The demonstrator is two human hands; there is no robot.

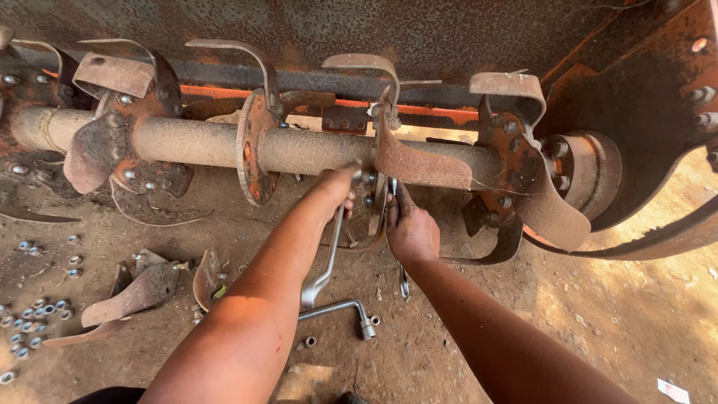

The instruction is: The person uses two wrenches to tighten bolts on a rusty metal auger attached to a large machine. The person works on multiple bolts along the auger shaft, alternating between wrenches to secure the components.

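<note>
The left hand (338,191) is closed around the top of a long offset ring spanner (327,258), its fingers wrapped where the tool's head meets a bolt on the blade flange (372,213) of the rusty rotor shaft (202,142). The spanner's handle hangs down and slightly toward the ground below. Just beside it, the right hand (411,232) is curled shut on a second, slimmer spanner (404,280), whose lower end pokes out under the wrist while its head reaches up behind the same flange; the exact nut it sits on is hidden by the fingers.

To do this well, I judge that both tool heads should sit fully over their fasteners before any force is applied, since the rust makes slipping and rounded corners likely. One hand should hold steady as a counter while the other turns, with knuckles kept away from the curved blade (419,161) directly above.

On the dirt ground (598,314) beneath the hands lies an L-shaped socket wrench (340,310). Toward the ground's left edge lie detached blades (138,295) and a scatter of loose nuts (34,314). More blades stand bolted along the shaft to either side.
</note>
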